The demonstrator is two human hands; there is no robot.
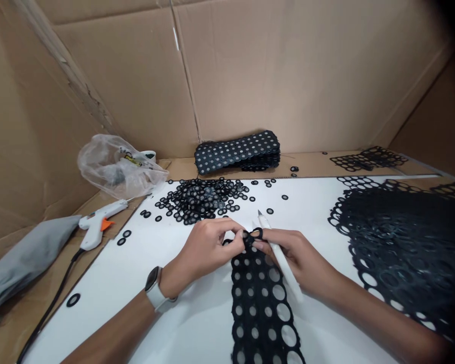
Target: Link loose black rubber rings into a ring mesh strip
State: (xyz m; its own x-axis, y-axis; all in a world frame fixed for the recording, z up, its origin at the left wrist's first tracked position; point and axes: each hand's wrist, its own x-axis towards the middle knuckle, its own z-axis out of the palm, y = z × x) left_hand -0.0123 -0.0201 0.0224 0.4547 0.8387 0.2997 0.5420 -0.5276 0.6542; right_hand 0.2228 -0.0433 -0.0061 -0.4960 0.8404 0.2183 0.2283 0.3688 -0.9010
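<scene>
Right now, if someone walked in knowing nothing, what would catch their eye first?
Probably the left hand and right hand, meeting mid-view at the far end of a black holed strip, a white pen-like tool tucked in the right one. Beyond them lies a heap of small black rings, and a big dark pile of ring mesh fills the right side. At left, a white glue gun stands out by its orange trigger.

No text legible — yellow-black marking (133, 158) on plastic bag (108, 164) blurred.
</scene>
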